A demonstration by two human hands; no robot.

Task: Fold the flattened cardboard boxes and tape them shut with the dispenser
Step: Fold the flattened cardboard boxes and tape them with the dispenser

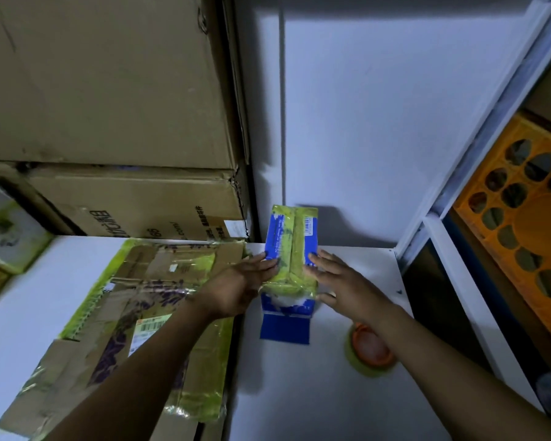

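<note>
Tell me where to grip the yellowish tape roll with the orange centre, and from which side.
Probably from above with the right hand: the yellowish tape roll with the orange centre lies flat on the white table, beneath the right forearm. Pinch its outer rim at the uncovered near-left arc; the arm hides the far edge.

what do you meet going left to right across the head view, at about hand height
flattened cardboard → left hand → blue box → right hand → orange crate

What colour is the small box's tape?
Yellow-green tape strip over small blue cardboard box; head view.
</note>
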